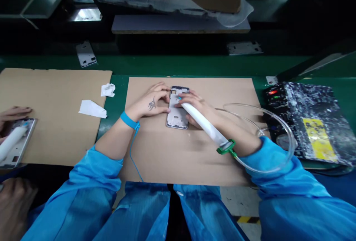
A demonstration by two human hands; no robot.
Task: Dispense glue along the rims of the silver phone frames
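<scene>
White dispenser barrel (205, 124) at the phone frame (178, 116)
The frame lies on the cardboard (172, 152), the left hand (151, 102) with fingers curled onto its edge. The right hand (197, 105) is closed round the barrel, its tip probably touching. Best to pin the frame firmly and hold the nozzle steady.

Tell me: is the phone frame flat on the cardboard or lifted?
Flat: the phone frame rests on the cardboard, left hand holding its edge, right hand holding a tube to it.
</scene>
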